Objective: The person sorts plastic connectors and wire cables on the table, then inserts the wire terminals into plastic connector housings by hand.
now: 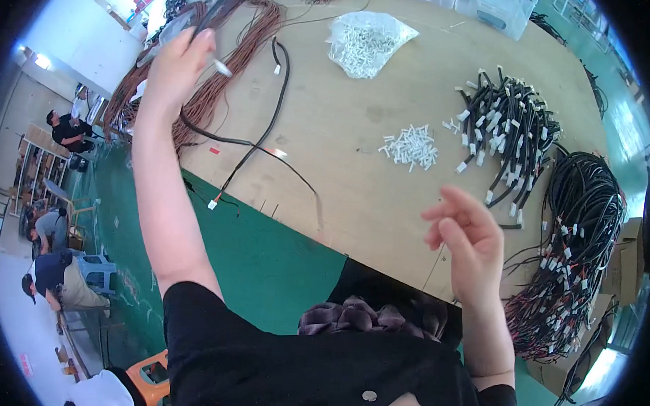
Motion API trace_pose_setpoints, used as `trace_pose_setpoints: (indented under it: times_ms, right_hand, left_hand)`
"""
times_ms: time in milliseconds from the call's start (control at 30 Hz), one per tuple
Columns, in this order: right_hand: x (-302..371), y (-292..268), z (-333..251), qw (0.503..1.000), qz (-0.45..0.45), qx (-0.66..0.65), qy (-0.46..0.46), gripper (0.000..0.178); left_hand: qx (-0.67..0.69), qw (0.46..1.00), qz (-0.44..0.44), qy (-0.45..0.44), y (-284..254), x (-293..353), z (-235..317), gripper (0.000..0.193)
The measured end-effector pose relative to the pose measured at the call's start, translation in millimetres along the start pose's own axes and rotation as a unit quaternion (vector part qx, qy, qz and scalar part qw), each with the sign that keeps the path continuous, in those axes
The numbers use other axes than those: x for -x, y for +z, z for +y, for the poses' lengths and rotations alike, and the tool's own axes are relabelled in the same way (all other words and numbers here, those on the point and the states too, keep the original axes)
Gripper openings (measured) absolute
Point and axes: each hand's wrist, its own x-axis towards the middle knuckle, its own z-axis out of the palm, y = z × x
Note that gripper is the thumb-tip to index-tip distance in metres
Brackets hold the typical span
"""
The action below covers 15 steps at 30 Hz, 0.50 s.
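Observation:
My left hand [175, 69] is raised over the far left of the table, its fingers closed round a black cable [221, 6]. A blurred white piece [222, 68] sticks out beside those fingers. Below, more black cable [277, 103] lies across the table, with a white connector [212, 204] at its near end. My right hand [472, 242] hovers over the near right edge, fingers loosely bent and apart, holding nothing. The nearest thing beyond it is a pile of small white plastic pieces [412, 147].
Bundles of brown wires [248, 51] spread at the far left. A clear bag [364, 45] of white pieces lies at the back. Black cables with white connectors [506, 127] and a large coil [582, 207] occupy the right. Several people sit or bend at far left, near an orange stool [147, 377].

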Motion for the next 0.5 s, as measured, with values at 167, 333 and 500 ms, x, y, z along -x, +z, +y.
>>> trace_pose_setpoints:
  times_ms: [167, 333, 500]
  right_hand:
    - [19, 5, 20, 0.997, 0.020, 0.008, 0.080, 0.026]
    - [35, -24, 29, 0.987, 0.073, 0.038, 0.136, 0.021]
    - [45, -47, 33, 0.977, 0.121, 0.049, 0.171, 0.018]
  left_hand:
    - [-0.200, 0.979, -0.033, 0.021, 76, -91, -134, 0.046]
    - [-0.445, 0.889, -0.089, -0.051, 142, -42, -154, 0.034]
    - [-0.394, 0.917, -0.034, -0.050, 99, -42, -156, 0.027]
